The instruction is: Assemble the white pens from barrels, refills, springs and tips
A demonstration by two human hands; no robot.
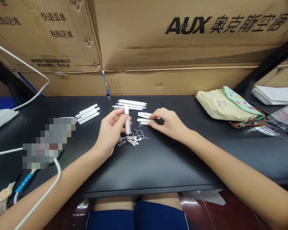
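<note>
Head view, and the left hand (111,129) has a white tube (127,116) pinched upright between thumb and fingers, right above scattered small parts (134,139)! Over on the right, the right hand (166,121) curls thumb and fingertips at the short white barrels (145,122); whether they're gripping one, I can't tell. Danger spot: a loosened pinch could drop the tube into those little pieces, and a sideways brush could scatter them. Behind, white pens (132,104) lie bunched; more white barrels (88,114) sit left. A white cable (42,199) crosses the left forearm in view, a likely snag. Far right, a cream pouch (216,103); beyond it all, cardboard boxes (177,51) wall off the back.
</note>
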